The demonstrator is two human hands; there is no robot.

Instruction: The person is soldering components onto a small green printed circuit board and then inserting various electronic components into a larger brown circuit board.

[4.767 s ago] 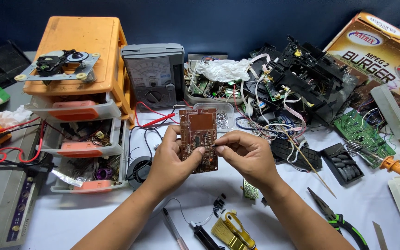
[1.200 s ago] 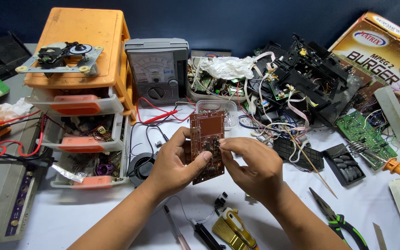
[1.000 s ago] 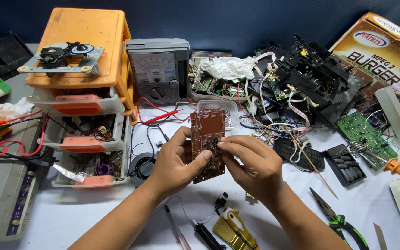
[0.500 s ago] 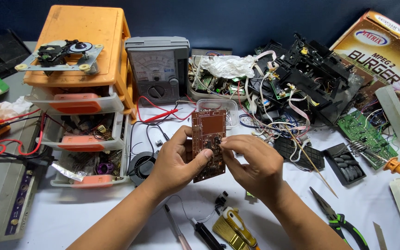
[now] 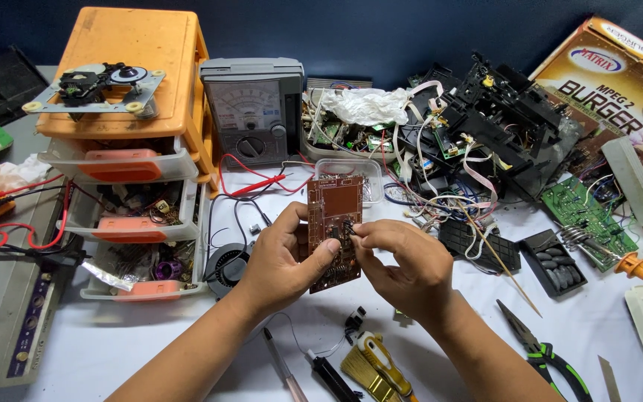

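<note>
A brown circuit board point(image 5: 334, 205) stands upright above the white table, held between both hands. My left hand point(image 5: 284, 257) grips its left edge, thumb across the lower face. My right hand point(image 5: 403, 264) pinches a small dark part point(image 5: 347, 229) at the board's middle with thumb and fingertips. The board's lower right is hidden behind my fingers.
An orange drawer unit point(image 5: 124, 141) stands at the left, a grey analog meter point(image 5: 253, 112) behind the board. A heap of black parts and wires point(image 5: 478, 126) lies at the right, with a green circuit board point(image 5: 586, 216), pliers point(image 5: 541, 350), a brush point(image 5: 370, 365) and a cardboard box point(image 5: 612, 82).
The board has stayed between my hands with slight shifts. My right fingers have closed in on the small part at its middle.
</note>
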